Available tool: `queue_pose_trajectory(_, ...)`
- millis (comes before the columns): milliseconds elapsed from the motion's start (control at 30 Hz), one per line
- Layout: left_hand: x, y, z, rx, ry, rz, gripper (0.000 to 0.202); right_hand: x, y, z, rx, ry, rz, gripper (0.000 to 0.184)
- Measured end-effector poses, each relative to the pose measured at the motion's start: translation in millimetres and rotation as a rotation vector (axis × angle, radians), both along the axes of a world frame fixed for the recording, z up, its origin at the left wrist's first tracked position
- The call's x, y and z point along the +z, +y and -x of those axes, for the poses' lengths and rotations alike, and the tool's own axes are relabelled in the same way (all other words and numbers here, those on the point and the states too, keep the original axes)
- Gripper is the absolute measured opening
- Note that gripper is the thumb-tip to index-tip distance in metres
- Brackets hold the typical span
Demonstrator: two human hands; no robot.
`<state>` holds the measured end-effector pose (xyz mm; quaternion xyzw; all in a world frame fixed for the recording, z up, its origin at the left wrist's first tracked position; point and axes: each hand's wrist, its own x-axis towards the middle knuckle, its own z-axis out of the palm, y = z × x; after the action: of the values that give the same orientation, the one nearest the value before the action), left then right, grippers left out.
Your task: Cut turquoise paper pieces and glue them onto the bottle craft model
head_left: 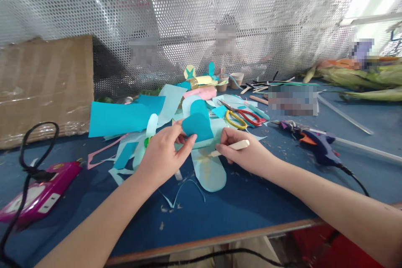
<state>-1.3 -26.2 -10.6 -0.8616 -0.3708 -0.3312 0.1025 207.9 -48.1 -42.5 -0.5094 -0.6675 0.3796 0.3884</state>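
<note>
My left hand (171,146) pinches a bright blue paper piece (199,125) with a rounded edge, holding it above the pale blue paper. In my right hand (240,148) is a cream-coloured pen (239,145), gripped with its tip pointing left. Below the pen lies a pale blue rounded paper piece (210,178) with a yellowish-brown mark on it. Red-and-yellow-handled scissors (241,116) lie just beyond my right hand. The pen's tip is too blurred to tell whether it touches the paper.
A glue gun (314,142) lies at right, its cord trailing forward. A magenta power strip (44,194) with a black cable sits at left. Blue paper sheets (117,118) and scraps spread around the left hand. Cardboard (47,88) leans against the perforated metal wall (188,4).
</note>
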Motion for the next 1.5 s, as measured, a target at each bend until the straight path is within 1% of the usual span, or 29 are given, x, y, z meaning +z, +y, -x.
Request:
queue_pose_trajectory(133, -0.6, 0.3, 0.4, -0.001, -0.005, -0.022, 0.026, -0.5, 0.1, -0.2, -0.012, -0.015, 0.017, 0.018)
queue_pose_trajectory(233, -0.3, -0.1, 0.4, 0.0, -0.004, -0.018, 0.025, -0.1, -0.6, 0.0, -0.003, -0.008, -0.002, 0.016)
queue_pose_trajectory(367, -0.3, 0.1, 0.2, -0.001, 0.0, -0.017, 0.026, 0.9, -1.8, -0.2, 0.002, -0.006, 0.043, 0.017)
queue_pose_trajectory(700, 0.4, 0.7, -0.2, -0.002, 0.005, -0.03, 0.026, 1.7, -1.6, 0.4, 0.01, 0.005, 0.031, 0.016)
queue_pose_trajectory(800, -0.1, 1.0, -0.2, -0.005, 0.003, -0.031, 0.026, 1.7, -1.9, -0.1, 0.014, 0.003, 0.048, 0.017)
queue_pose_trajectory(1000, -1.0, 1.1, 1.0, -0.002, 0.008, -0.027, 0.026, 1.7, -1.2, -1.1, -0.019, -0.026, -0.02, 0.016)
queue_pose_trajectory(1367, -0.7, 0.4, -0.7, -0.014, 0.0, -0.042, 0.025, 0.5, -0.3, -0.8, -0.034, -0.039, -0.008, 0.016)
queue_pose_trajectory(1500, 0.0, -0.1, -0.9, -0.012, -0.005, -0.029, 0.025, 2.4, -1.4, -0.9, -0.003, -0.02, -0.009, 0.014)
